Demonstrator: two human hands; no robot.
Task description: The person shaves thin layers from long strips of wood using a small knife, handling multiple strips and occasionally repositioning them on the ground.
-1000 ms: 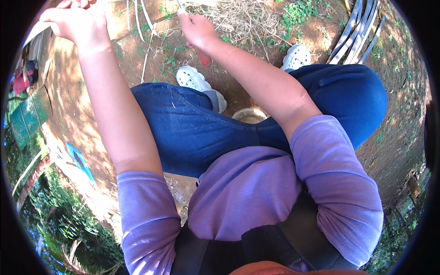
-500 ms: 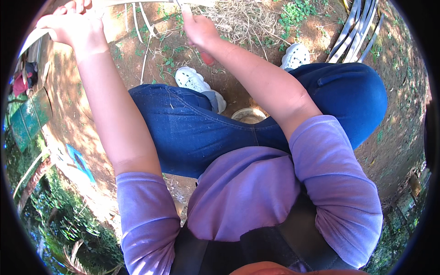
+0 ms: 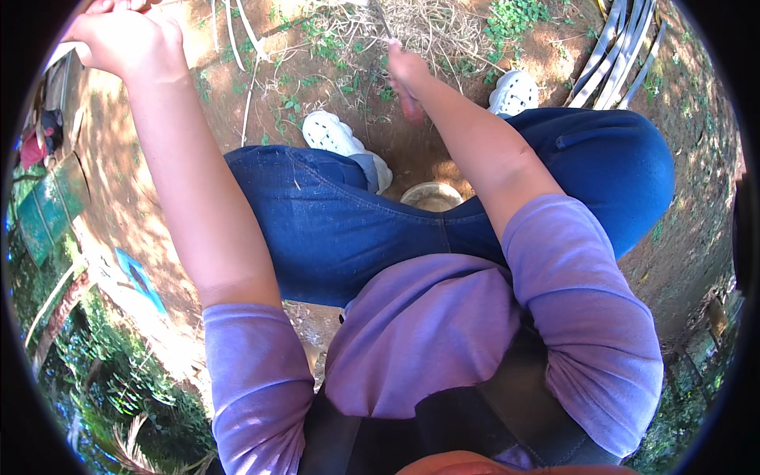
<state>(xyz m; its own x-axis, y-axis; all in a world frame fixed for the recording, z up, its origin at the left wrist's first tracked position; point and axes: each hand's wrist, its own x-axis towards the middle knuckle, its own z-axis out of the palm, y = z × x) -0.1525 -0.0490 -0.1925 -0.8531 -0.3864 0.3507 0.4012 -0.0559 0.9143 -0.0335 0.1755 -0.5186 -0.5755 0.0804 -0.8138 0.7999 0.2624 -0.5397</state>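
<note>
My left hand [image 3: 133, 41] is at the upper left, its fingers closed round a pale, flat strip [image 3: 58, 57]. One end of the strip sticks out past the thumb; the rest runs beyond the top edge of the picture. My right hand [image 3: 408, 70] is up near the middle, wrapped round a knife [image 3: 411, 109] with a reddish handle. Its thin dark blade points upward, and the tip is close to a pale piece at the top edge. Whether the blade touches that piece I cannot tell.
Dry shavings [image 3: 431, 32] are heaped on the soil ahead. Long grey-green strips [image 3: 613, 59] lie at the upper right. A round bowl-like vessel [image 3: 431, 196] sits between my legs. White clogs [image 3: 331, 134] are on my feet. A green panel [image 3: 51, 207] stands at the left.
My right hand has moved right and slightly down with the knife, away from my left hand. The left hand has shifted a little upward, still gripping the strip.
</note>
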